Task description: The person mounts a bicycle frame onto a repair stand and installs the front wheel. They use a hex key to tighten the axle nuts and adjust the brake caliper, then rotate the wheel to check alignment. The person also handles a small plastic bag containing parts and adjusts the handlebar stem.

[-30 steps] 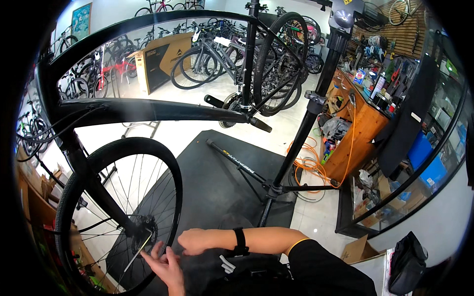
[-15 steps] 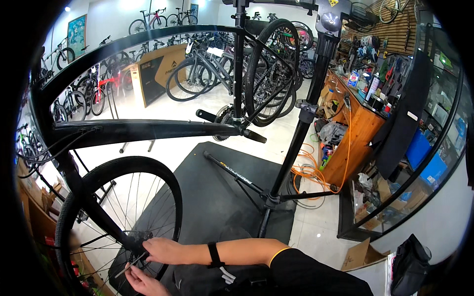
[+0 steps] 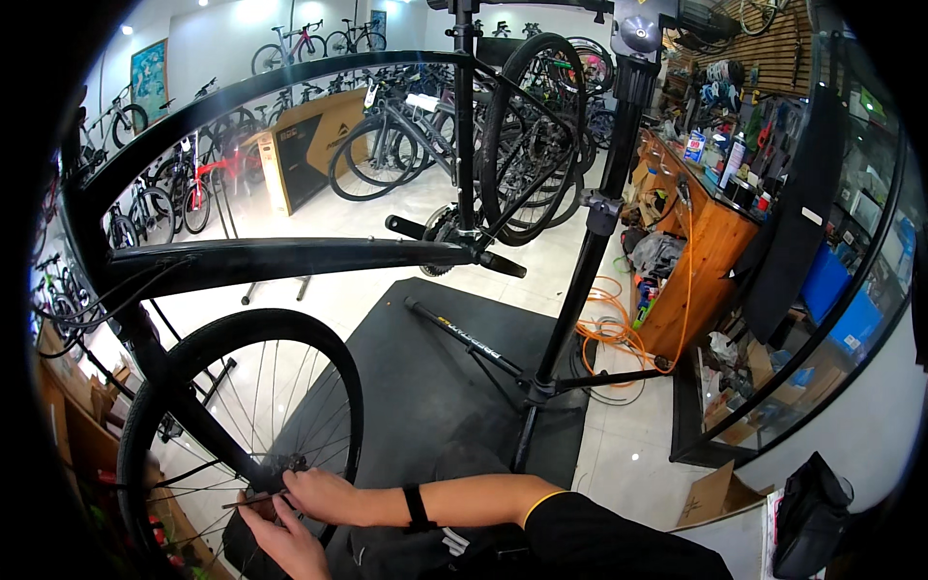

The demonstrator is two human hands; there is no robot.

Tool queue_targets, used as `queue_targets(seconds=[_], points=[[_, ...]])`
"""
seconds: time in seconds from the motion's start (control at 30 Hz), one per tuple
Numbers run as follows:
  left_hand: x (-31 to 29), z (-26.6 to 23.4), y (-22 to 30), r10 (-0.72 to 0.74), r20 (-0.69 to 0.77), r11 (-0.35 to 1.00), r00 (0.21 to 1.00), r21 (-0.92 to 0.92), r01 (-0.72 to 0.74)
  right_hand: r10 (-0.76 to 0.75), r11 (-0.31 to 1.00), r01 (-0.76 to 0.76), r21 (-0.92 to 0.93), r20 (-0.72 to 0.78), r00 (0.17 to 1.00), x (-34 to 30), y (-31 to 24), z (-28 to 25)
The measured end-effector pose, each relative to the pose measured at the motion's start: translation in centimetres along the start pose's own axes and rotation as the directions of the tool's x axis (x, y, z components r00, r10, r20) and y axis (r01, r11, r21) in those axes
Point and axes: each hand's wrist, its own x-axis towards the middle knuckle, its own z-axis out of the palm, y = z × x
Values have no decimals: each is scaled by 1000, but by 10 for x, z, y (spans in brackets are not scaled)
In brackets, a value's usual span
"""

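- Right hand point(image 3: 324, 498) beside the wheel hub point(image 3: 288, 463), fingers bunched in close together; what lies inside them is hidden, cannot tell whether they grip
- Left hand point(image 3: 290, 546) just below and left of the right, thumb and fingers partly curled with a small gap; cannot tell how firm any hold is
- Thin rod-like tool point(image 3: 232, 505) at the left fingertips, one end poking out leftward, the other running toward the right fingers
- Front wheel point(image 3: 261, 321) upright, rising above both hands; its hub is just up and left of the right fingers
- Black fork point(image 3: 198, 416) slants down from upper left of the hands to the hub
- Black bike frame point(image 3: 290, 255) well above the hands, crank point(image 3: 406, 227) up and to their right
- Black strap point(image 3: 416, 507) round the right forearm, behind that hand
- Dark mat point(image 3: 396, 358) below and beyond the hands
- Repair stand point(image 3: 565, 324) to the right of the hands, well apart; orange hose point(image 3: 614, 333) and wooden bench point(image 3: 710, 261) farther right
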Motion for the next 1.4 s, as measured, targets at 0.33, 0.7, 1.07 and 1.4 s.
queue_targets(seconds=[0.33,0.7,1.07,1.4], points=[[32,38,-18,-58,-324,863,944,-492,-116,-38,997,40,71,-20,999,-6,-3,6],[66,4,-29,169,-96,973,981,-145,-181,-124,964,109,243,49,991,-13,-10,34],[88,-13,-53,173,-117,981,978,-73,-182,-203,966,147,215,267,942,-5,-19,25],[65,-23,-33,273,-26,948,962,-162,-273,-415,848,411,-335,65,908,-16,-23,-2]])
